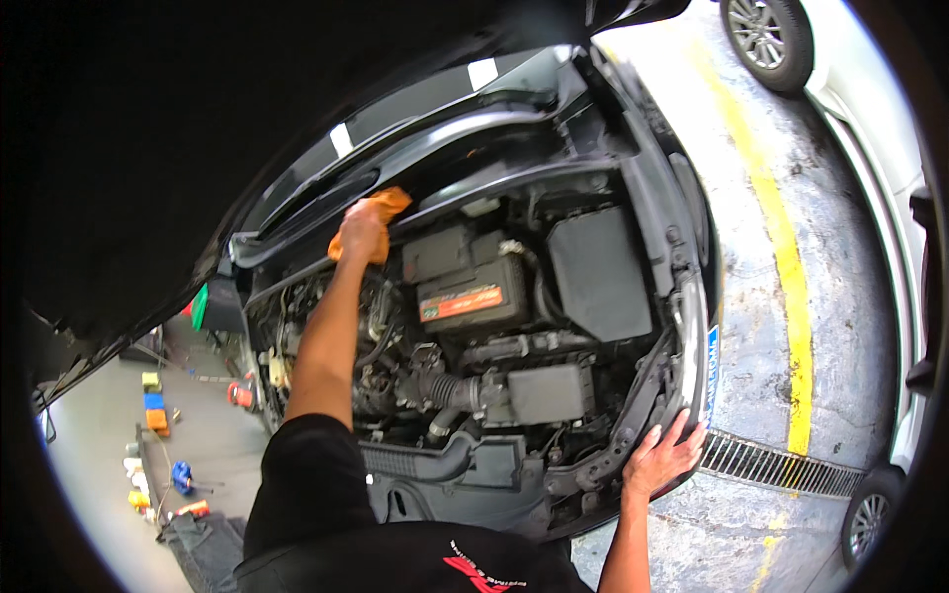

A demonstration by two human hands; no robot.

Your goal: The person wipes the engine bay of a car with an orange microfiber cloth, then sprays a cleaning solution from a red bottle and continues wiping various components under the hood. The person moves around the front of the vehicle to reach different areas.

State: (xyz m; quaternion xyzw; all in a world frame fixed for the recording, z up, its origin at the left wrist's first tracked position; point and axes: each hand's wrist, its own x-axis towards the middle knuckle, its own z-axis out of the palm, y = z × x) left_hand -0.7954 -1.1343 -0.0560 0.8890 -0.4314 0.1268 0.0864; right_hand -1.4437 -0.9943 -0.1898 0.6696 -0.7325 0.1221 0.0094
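Clutching crumpled orange fabric cloth (pixel 394 202) in left hand (pixel 361 235), ten o'clock; resting spread right hand (pixel 660 461), four o'clock; seemingly wiping, probably needing further strokes.

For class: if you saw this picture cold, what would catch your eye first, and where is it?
First, the orange cloth bunched in the left grip, vivid against the dark engine bay, left of the picture's middle. Next, the black box with an orange label, near the centre. Then the yellow line along the floor at right, beyond the right grip spread on the car's edge.
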